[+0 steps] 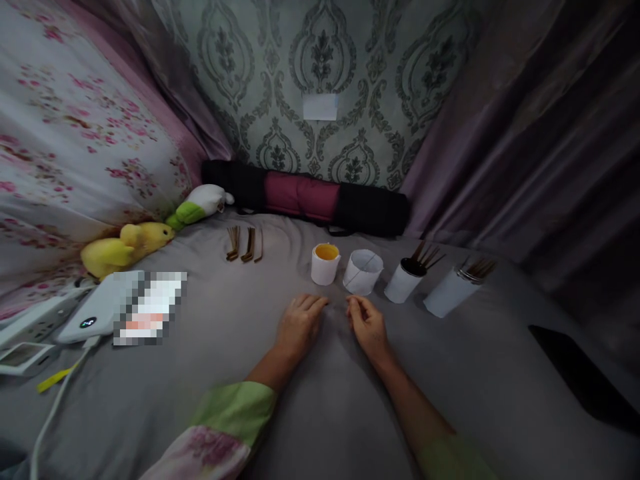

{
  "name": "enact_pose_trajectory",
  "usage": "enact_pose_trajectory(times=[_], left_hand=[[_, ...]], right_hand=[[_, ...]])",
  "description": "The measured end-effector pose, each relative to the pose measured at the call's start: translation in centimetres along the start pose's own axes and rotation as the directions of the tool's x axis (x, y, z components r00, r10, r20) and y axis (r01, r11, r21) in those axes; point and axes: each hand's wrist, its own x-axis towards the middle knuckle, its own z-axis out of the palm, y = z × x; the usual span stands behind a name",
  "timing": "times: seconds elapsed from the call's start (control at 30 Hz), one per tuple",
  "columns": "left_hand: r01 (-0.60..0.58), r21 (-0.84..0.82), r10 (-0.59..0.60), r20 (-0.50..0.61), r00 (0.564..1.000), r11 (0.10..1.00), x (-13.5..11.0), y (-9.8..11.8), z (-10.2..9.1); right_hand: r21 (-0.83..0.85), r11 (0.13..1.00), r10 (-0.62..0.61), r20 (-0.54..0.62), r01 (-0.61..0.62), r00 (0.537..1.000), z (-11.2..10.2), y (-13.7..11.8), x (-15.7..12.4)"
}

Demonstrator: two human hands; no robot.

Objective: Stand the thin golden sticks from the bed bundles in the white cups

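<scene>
My left hand [300, 325] rests on the grey cloth, fingers stretched forward and nothing visible in them. Beside it, my right hand [369, 328] is closed in a pinch at the end of a thin dark stick [358, 271], which slants up across the front of a wide white paper-wrapped cup [371, 283]. Just left of that cup stands a narrower white-wrapped cup [324, 272] with a yellow inside. Farther right, a white-wrapped cup [401, 285] with a dark inside and a tilted white-wrapped holder [447, 295] both contain thin brown sticks.
Thin brown sticks with bent ends [247, 247] lie in small groups at the back left. A power bank [103, 310], a power strip [37, 313] and plush toys [135, 243] are on the left. A long black-and-maroon bag [305, 199] lies along the wall; a black flat object [583, 373] sits right.
</scene>
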Motion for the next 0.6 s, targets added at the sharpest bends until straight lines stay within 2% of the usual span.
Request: enact_pose_trajectory(times=[0.27,0.6], left_hand=[[-0.027,0.074,0.025,0.035,0.999,0.997,0.07,0.32,-0.16],[-0.087,0.193,0.065,0.115,0.991,0.977,0.32,0.93,-0.38]], right_hand=[[0.124,0.992,0.013,0.028,-0.017,1.0,0.02,-1.07,-0.18],[0.183,0.981,0.066,0.003,-0.065,0.998,0.17,-0.72,-0.02]])
